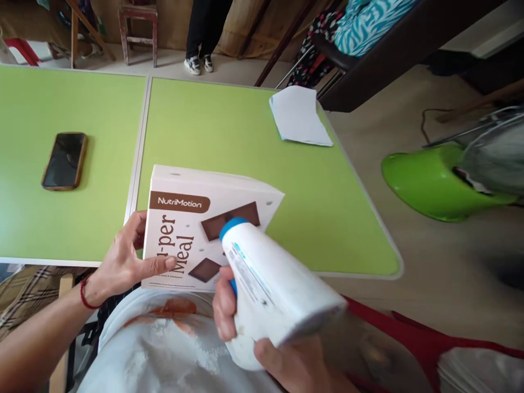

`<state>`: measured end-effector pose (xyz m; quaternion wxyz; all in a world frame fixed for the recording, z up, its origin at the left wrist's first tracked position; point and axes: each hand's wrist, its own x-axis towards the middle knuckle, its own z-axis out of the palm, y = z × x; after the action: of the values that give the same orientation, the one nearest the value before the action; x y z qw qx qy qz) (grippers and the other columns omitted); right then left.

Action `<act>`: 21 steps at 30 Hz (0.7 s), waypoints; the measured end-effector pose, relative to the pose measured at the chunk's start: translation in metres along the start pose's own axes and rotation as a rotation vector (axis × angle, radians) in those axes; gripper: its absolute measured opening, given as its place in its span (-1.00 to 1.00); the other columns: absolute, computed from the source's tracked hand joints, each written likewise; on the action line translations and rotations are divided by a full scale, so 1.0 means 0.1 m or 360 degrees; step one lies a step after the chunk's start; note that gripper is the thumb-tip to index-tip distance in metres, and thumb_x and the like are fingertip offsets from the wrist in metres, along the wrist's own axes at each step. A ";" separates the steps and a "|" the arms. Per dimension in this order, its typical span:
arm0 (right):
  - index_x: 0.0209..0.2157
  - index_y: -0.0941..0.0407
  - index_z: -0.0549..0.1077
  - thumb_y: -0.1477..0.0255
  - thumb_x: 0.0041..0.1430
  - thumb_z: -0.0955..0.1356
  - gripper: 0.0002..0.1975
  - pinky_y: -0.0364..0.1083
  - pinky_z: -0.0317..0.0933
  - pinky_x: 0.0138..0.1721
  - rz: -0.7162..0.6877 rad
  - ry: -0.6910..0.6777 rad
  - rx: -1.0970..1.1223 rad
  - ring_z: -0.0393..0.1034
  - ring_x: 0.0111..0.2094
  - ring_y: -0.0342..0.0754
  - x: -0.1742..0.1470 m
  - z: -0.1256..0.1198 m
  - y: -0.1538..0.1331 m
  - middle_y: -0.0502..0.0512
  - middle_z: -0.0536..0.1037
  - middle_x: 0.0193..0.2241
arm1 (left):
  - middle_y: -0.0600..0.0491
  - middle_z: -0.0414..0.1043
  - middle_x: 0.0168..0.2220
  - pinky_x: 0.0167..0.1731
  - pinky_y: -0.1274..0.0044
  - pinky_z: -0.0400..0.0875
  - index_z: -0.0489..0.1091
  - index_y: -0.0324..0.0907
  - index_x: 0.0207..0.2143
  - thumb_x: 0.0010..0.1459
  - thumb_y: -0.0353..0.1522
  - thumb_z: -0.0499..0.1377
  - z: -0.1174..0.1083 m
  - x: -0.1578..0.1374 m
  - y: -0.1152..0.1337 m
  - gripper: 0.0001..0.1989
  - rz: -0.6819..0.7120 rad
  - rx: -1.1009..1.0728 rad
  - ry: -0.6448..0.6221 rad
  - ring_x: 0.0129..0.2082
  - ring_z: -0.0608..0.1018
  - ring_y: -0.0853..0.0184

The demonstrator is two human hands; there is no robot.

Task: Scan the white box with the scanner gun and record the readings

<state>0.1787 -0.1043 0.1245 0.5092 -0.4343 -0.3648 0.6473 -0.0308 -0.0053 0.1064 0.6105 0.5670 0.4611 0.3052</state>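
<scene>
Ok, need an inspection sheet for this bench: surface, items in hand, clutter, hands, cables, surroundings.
Surface: green table, pale seam across it.
Items in hand: white NutriMotion box; white handheld device, blue-rimmed end towards the box's front.
Clutter: phone, dark screen, left of the seam; white paper near the far right corner.
Left hand: grips the box's left side, thumb on the front.
Right hand: wrapped round the device's handle.
Cables: possible dark cord on the floor, right; none seen on the device.
Surroundings: stool and standing person's legs beyond the table; green plastic object, right.
</scene>
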 end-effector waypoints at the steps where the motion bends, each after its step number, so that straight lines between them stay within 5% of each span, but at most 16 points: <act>1: -0.12 -0.28 0.56 0.10 -0.08 0.51 -0.60 -0.09 0.14 -0.60 -0.0023 -0.0018 0.0117 0.24 -0.62 -0.10 0.03 0.03 0.02 -0.01 0.48 -0.52 | -0.14 0.57 -0.09 -0.20 0.33 0.52 0.30 -0.25 0.04 -0.04 -0.15 0.48 0.01 0.00 -0.03 -0.31 0.0001 -0.0006 0.0016 -0.13 0.59 0.06; 8: -0.43 -0.02 0.56 0.17 -0.06 0.52 -0.79 -0.09 0.04 -0.50 0.0050 -0.0054 0.0330 0.19 -0.54 -0.13 0.10 0.04 0.18 0.02 0.46 -0.53 | -0.08 0.56 -0.10 -0.23 0.38 0.51 0.31 -0.22 0.01 -0.03 -0.13 0.49 0.06 0.01 -0.12 -0.34 0.0099 -0.0094 0.0089 -0.17 0.58 0.14; 21: -0.26 0.03 0.53 0.20 0.02 0.53 -0.70 -0.13 0.15 -0.46 0.0046 -0.0023 0.0438 0.28 -0.52 -0.19 0.19 0.19 0.11 -0.03 0.47 -0.49 | -0.08 0.55 -0.11 -0.19 0.37 0.50 0.34 -0.22 -0.02 -0.04 -0.18 0.50 0.01 0.07 -0.16 -0.38 0.0171 -0.0094 0.0036 -0.14 0.57 0.14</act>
<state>0.1552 -0.0885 0.1174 0.5519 -0.3609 -0.2700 0.7016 -0.0299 -0.0019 0.0893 0.6045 0.5691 0.4278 0.3574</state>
